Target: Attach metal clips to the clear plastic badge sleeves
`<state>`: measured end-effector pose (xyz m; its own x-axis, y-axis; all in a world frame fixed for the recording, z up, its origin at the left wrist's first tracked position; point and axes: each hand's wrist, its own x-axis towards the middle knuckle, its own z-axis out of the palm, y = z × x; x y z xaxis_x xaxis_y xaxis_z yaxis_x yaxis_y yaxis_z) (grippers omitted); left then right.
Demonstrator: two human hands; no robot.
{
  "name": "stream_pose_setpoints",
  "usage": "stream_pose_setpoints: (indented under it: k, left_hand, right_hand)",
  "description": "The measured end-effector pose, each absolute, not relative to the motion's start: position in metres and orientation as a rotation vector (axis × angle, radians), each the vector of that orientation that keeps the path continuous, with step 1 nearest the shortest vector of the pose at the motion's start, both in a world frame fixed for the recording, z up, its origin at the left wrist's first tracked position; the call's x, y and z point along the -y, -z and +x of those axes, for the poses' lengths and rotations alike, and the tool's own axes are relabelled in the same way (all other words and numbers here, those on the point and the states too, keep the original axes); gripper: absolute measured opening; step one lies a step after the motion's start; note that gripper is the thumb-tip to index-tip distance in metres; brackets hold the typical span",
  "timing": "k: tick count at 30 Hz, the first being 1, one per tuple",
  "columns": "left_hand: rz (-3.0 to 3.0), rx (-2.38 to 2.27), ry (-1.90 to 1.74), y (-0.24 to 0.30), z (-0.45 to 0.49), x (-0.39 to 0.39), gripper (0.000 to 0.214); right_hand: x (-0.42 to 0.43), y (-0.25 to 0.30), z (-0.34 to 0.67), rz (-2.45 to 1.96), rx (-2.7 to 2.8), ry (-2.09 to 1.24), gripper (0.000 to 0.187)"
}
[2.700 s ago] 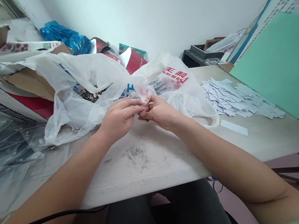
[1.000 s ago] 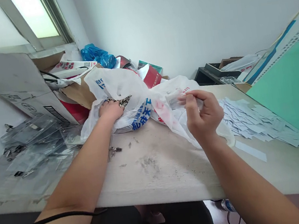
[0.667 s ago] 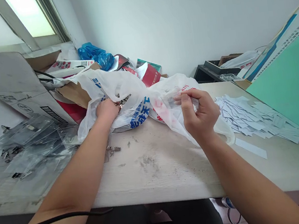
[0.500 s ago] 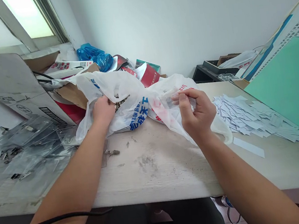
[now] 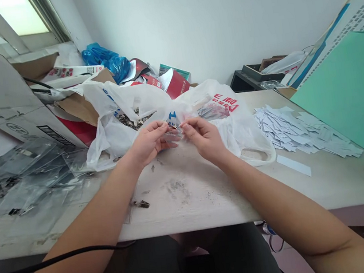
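A small clear piece with a glint of metal (image 5: 173, 131) is pinched above the middle of the desk (image 5: 185, 210), held just clear of its surface between the left hand (image 5: 147, 144) and the right hand (image 5: 204, 138). The fingers (image 5: 189, 127) of both hands are almost closed, curled inward with the tips meeting on the piece, though its exact form is too small to be made out. Behind the hands, a crumpled white plastic carrier bag (image 5: 236, 140) with blue and red print is slumped open, its thin film creased, and a mass of small metal clips (image 5: 131, 121) is left inside it. One loose metal clip (image 5: 140, 204) is seen apart on the scuffed, speckled desk. To the left, a spread of clear plastic sleeves (image 5: 27, 168) is piled flat, glossy and stiff-edged, with dark bits caught among them. To the right, a loose heap of white paper slips (image 5: 288, 129) is fanned out beside a green board (image 5: 341, 97), and a single paper strip (image 5: 293, 165) is set apart. A cardboard box (image 5: 3, 106) is propped open beyond the sleeves.
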<state>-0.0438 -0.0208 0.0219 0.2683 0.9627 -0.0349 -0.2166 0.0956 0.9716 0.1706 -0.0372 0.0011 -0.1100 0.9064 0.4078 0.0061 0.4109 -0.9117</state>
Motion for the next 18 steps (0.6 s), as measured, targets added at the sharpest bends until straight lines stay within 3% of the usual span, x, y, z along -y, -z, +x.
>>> stream_pose_setpoints:
  k: [5,10,14,18]
  left_hand:
    - [1.098,-0.765,-0.917,-0.015,-0.039,0.022,0.051]
    - [1.374,-0.807,-0.968,-0.003,-0.033,0.019,0.061]
    - [1.651,-0.950,-1.213,0.001,-0.036,0.012,0.049]
    - [1.629,-0.957,-1.677,-0.016,-0.063,0.001,0.036]
  right_hand:
    - [0.033,0.010,0.168,-0.879,1.703,-0.706,0.024]
    - [0.030,0.012,0.164,-1.020,1.689,-0.571,0.020]
    - [0.036,0.010,0.160,-1.057,1.548,-0.487,0.025]
    - [0.075,0.003,0.145,-0.704,1.753,-0.193,0.012]
